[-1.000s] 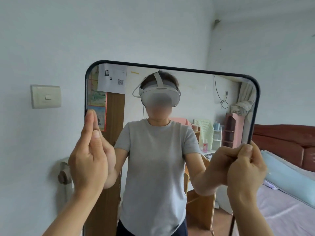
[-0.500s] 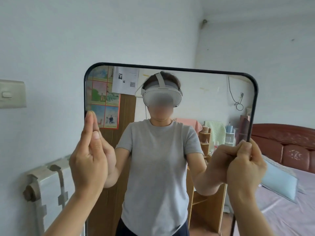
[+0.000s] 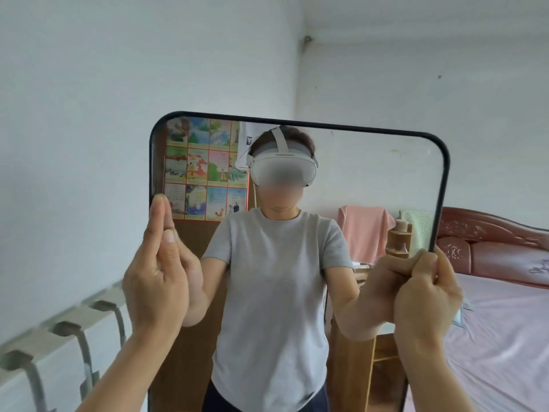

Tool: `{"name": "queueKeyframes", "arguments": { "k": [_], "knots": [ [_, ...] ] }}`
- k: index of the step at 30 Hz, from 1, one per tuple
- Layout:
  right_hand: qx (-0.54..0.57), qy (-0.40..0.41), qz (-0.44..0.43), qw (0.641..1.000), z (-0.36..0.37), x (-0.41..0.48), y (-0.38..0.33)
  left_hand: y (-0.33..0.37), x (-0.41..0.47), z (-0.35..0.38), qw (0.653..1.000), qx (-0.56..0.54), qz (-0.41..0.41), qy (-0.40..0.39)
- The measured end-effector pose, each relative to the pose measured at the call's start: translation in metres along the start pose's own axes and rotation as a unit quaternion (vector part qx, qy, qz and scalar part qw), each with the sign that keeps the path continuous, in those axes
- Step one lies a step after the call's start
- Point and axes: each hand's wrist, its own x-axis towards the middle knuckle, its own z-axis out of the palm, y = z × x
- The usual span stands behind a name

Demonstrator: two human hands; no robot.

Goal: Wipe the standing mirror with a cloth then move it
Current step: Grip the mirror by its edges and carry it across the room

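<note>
The standing mirror, tall with a thin black rounded frame, fills the middle of the view and stands upright in front of me. My left hand grips its left edge, fingers pointing up along the frame. On the right edge, my right hand is clenched around the frame at about the same height. The glass reflects a person in a grey T-shirt holding both edges. No cloth is visible in either hand.
A white wall lies behind and to the left. A white panel with grey metal brackets runs along the lower left. On the right stands a bed with a pink sheet and a red-brown headboard.
The mirror and my view have swung to the right along the wall. The wall switch has left the view, the bracketed panel has come further in, and both hands keep their grip.
</note>
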Motion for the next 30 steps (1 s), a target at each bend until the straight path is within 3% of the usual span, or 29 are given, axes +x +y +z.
{"name": "queueKeyframes", "arguments": {
  "k": [16, 30],
  "knots": [
    [-0.024, 0.026, -0.014, 0.999, 0.043, 0.011, 0.042, -0.055, 0.02, 0.063, 0.997, -0.073, 0.0, -0.04],
    [-0.007, 0.04, -0.043, 0.998, 0.081, 0.086, 0.092, -0.067, 0.04, 0.16, 0.993, -0.106, 0.017, -0.039]
  ]
}}
